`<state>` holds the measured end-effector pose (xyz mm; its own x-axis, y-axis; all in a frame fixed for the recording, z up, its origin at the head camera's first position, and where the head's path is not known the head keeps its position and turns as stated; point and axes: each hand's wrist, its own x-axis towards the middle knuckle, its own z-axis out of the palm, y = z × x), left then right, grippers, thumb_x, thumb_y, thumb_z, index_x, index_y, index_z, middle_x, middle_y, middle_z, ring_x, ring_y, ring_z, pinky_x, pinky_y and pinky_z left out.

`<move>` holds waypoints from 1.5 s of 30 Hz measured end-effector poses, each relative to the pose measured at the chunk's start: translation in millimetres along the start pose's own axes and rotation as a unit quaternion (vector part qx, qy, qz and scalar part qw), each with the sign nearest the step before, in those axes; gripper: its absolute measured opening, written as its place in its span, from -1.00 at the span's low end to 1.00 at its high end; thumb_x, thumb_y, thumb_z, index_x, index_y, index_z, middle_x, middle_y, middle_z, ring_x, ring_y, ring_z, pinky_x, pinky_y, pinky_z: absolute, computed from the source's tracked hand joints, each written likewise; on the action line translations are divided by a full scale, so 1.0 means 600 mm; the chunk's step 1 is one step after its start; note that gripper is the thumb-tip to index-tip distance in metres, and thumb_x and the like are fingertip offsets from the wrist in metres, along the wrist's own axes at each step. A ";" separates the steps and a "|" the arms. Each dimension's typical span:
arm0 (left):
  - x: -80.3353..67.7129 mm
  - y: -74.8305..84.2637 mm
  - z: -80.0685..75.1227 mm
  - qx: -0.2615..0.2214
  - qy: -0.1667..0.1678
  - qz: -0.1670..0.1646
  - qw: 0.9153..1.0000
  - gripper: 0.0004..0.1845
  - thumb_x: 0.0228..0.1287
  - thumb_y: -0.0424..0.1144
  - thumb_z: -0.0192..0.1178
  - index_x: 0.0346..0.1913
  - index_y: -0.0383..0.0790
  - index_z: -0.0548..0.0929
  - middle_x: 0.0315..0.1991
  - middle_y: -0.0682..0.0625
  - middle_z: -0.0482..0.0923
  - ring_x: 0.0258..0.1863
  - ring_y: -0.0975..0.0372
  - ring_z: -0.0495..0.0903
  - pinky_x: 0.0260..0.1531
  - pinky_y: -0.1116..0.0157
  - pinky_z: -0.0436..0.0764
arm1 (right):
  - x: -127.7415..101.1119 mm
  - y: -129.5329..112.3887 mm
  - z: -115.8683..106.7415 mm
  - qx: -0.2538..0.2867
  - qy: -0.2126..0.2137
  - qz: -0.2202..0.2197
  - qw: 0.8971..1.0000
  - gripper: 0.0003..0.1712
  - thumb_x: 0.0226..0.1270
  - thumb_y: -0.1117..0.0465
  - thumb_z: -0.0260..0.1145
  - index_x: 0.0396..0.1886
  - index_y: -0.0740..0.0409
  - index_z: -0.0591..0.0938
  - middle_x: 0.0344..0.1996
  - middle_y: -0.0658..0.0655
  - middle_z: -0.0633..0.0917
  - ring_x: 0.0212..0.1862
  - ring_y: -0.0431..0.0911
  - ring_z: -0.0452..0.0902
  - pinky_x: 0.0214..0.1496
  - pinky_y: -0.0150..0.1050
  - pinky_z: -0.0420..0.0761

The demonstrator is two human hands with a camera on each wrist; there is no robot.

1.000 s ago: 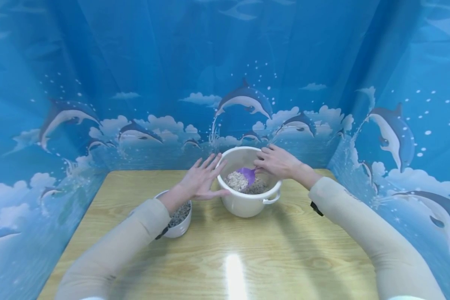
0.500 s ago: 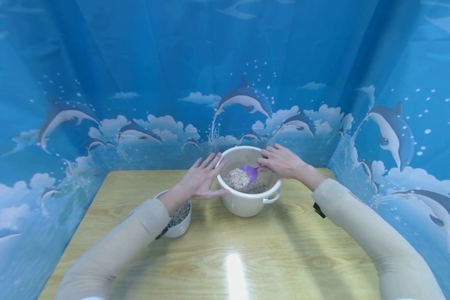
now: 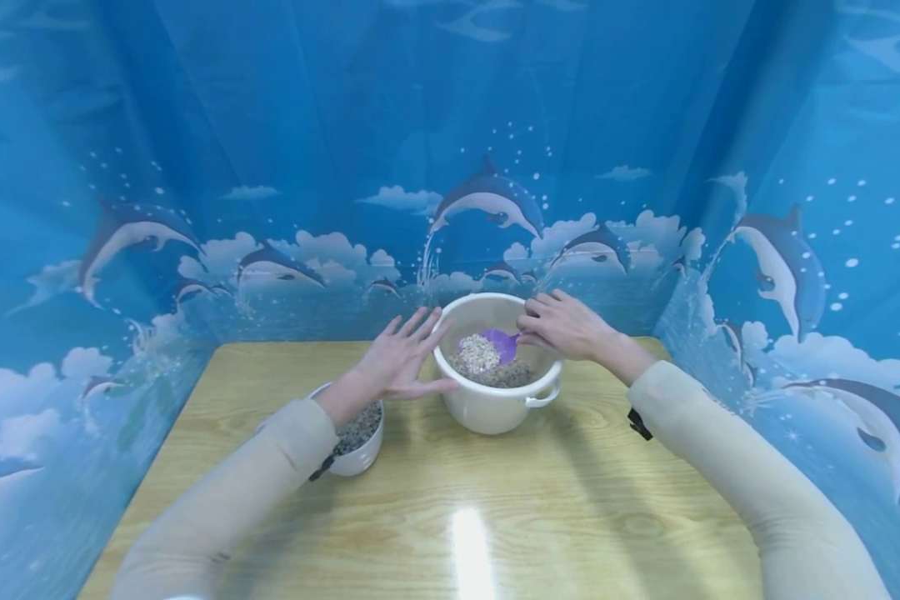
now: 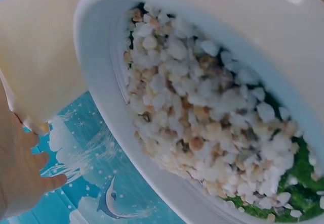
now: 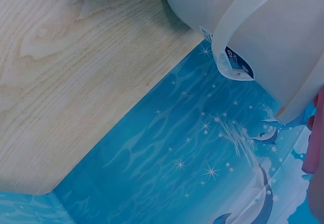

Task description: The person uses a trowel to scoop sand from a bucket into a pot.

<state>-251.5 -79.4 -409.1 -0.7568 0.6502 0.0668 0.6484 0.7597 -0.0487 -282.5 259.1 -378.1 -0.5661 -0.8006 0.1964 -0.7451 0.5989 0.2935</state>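
A white two-handled pot [image 3: 487,412] holds brownish-grey gravel [image 3: 513,374]. My left hand [image 3: 403,357] has its fingers spread at the pot's left rim, the thumb over the near side. With its fingers curled, my right hand [image 3: 561,325] holds the handle of a purple scoop [image 3: 501,345] inside the pot. Pale pebbles [image 3: 478,354] are heaped at the scoop's left end. Under my left wrist stands a small white bowl [image 3: 360,458], partly hidden by the sleeve. The left wrist view shows pebbles [image 4: 192,113] and green bits [image 4: 304,168] inside this bowl.
The wooden table [image 3: 540,517] carries both vessels, and the pot stands near its back edge. A blue dolphin-print curtain [image 3: 330,150] encloses the back and sides. One pot handle [image 3: 543,396] sticks out at the front right.
My right hand has shifted slightly to the right with the scoop, and the pale heap has moved a little the same way. My left hand stays put on the rim.
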 end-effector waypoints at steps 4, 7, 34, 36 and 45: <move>-0.005 -0.002 -0.001 -0.001 -0.002 -0.004 1.000 0.18 0.33 0.63 -0.10 0.75 -0.05 -0.14 0.75 -0.09 -0.26 0.75 -0.10 -0.10 0.68 -0.24 0.03 | -0.001 -0.001 0.003 0.008 0.003 0.002 1.000 -0.76 0.54 -0.10 0.30 -0.16 -0.06 0.66 -0.27 -0.01 0.65 -0.20 -0.07 0.51 -0.11 -0.17 0.55; -0.010 -0.006 -0.002 0.000 -0.001 -0.005 1.000 0.21 0.29 0.71 -0.24 0.75 -0.04 -0.15 0.75 -0.09 -0.25 0.76 -0.07 -0.12 0.69 -0.24 0.03 | -0.002 -0.003 0.003 0.012 0.005 0.002 1.000 -0.77 0.53 -0.09 0.32 -0.16 -0.05 0.67 -0.27 -0.01 0.66 -0.20 -0.07 0.52 -0.10 -0.16 0.55; -0.121 -0.059 0.002 -0.040 0.002 -0.056 0.998 0.16 0.36 0.53 0.03 0.74 -0.07 -0.16 0.76 -0.15 -0.25 0.75 -0.13 -0.15 0.69 -0.29 -0.03 | 0.001 -0.018 -0.025 0.045 0.042 0.005 0.998 -0.84 0.45 -0.01 0.41 -0.21 -0.06 0.69 -0.28 0.00 0.70 -0.20 -0.05 0.56 -0.08 -0.15 0.58; -0.129 -0.063 0.000 -0.043 0.005 -0.060 0.997 0.16 0.36 0.52 0.04 0.74 -0.08 -0.15 0.76 -0.16 -0.24 0.75 -0.13 -0.14 0.69 -0.29 -0.03 | 0.003 -0.020 -0.025 0.046 0.042 0.003 0.998 -0.84 0.45 -0.01 0.41 -0.21 -0.06 0.69 -0.27 0.01 0.70 -0.18 -0.05 0.57 -0.07 -0.14 0.59; -0.166 -0.077 0.003 -0.039 0.017 -0.067 0.997 0.16 0.35 0.53 0.06 0.74 -0.11 -0.08 0.75 -0.19 -0.16 0.74 -0.16 -0.08 0.68 -0.29 0.02 | 0.012 -0.029 -0.028 0.061 0.044 0.005 0.997 -0.84 0.45 0.00 0.41 -0.18 -0.05 0.69 -0.23 0.02 0.71 -0.16 -0.04 0.60 -0.04 -0.13 0.62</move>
<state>-206.4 -179.3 -415.3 -0.8342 0.5421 0.1008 0.5478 0.8357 0.0393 -267.5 242.7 -365.9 -0.5446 -0.7898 0.2822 -0.7800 0.6006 0.1757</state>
